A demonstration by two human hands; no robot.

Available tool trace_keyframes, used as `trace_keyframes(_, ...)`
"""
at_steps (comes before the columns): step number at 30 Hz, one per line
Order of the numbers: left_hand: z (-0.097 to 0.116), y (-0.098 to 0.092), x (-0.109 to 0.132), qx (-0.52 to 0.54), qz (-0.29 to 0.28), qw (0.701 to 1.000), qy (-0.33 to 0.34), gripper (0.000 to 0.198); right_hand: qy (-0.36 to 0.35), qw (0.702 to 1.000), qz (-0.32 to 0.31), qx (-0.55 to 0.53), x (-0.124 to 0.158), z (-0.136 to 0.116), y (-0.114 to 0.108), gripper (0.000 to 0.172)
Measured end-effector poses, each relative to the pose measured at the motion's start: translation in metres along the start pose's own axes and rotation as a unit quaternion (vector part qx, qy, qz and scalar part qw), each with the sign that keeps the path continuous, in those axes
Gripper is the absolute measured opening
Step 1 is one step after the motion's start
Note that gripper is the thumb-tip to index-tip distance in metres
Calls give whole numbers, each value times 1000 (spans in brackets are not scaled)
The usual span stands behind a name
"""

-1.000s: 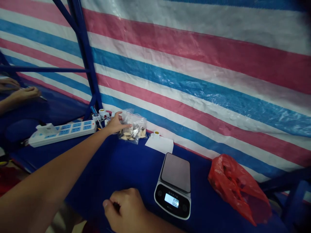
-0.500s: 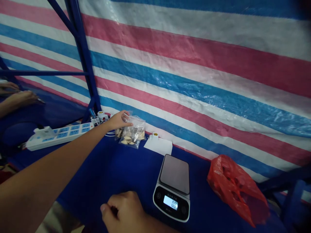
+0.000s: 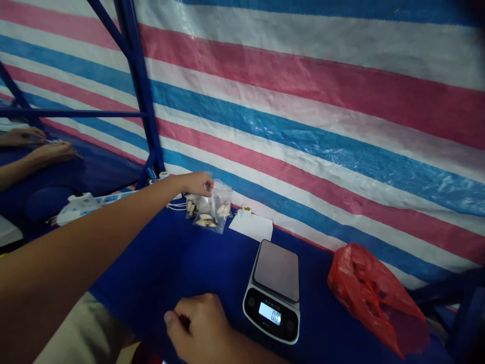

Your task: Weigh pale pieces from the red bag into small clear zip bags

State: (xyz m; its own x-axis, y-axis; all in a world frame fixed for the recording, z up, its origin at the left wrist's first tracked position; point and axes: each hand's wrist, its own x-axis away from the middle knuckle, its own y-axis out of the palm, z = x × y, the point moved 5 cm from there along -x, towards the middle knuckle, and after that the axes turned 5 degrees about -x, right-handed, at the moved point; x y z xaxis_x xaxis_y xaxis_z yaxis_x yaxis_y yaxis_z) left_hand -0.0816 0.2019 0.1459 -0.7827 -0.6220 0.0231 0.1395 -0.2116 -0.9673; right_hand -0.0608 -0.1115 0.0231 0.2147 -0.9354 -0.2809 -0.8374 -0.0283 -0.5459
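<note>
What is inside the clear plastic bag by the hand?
The clear plastic bag holds pale, flat pieces; what they are, I cannot tell. Crinkled plastic hides any behind them; the left hand touches its top.

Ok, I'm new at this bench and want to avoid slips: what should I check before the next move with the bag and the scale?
1. Display of the digital kitchen scale reads zero: ok.
2. Platform of the scale is bare: ok.
3. Left hand is at the top of the clear plastic bag: ok.
4. Left hand's grip on the bag is firm: cannot tell.
5. Bag's top is sealed: cannot tell, as the fingers and the plastic's glare hide it.
6. Right hand is clear of the scale: ok, it is closed beside the scale and not touching it.
</note>
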Motion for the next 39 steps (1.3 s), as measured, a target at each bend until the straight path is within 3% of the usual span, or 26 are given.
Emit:
trace_keyframes(4,8,-10,20,-1,-13,1000,-12,16,-2,1000,13,-8,2,-1,-1,36)
trace_keyframes(9,37,-25,51,-9,-14,1000,-25,9,-9,999,26,-26,5,-8,-4,31)
trace_keyframes(12,60,-38,68,-11,-4,1000,-28,11,7,987,156,-46,2,-14,-32,7)
trace_keyframes(15,88,-53,82,-2,7,1000,-10,14,57,935,341,-74,-2,-10,-78,55)
trace_keyframes(18,123,-66,94,15,12,1000,24,15,110,891,417,-146,-10,3,-116,81)
trace_keyframes(20,149,-73,101,23,11,998,55,13,119,886,391,-218,-18,8,-132,75)
trace_keyframes(22,173,-78,105,20,15,995,96,13,123,880,348,-300,-23,8,-142,53)
trace_keyframes(24,194,-85,108,1,39,991,128,22,134,854,337,-373,-23,7,-152,43)
trace_keyframes(27,221,-99,116,-41,94,983,151,39,138,805,394,-422,-18,7,-173,43)
trace_keyframes(31,265,-120,135,-67,120,971,195,40,124,772,432,-450,-11,13,-201,38)
trace_keyframes(35,308,-131,149,-90,120,957,249,35,146,789,296,-518,-18,12,-199,33)
trace_keyframes(39,319,-125,143,-112,121,950,267,39,148,806,198,-538,-18,-6,-195,38)
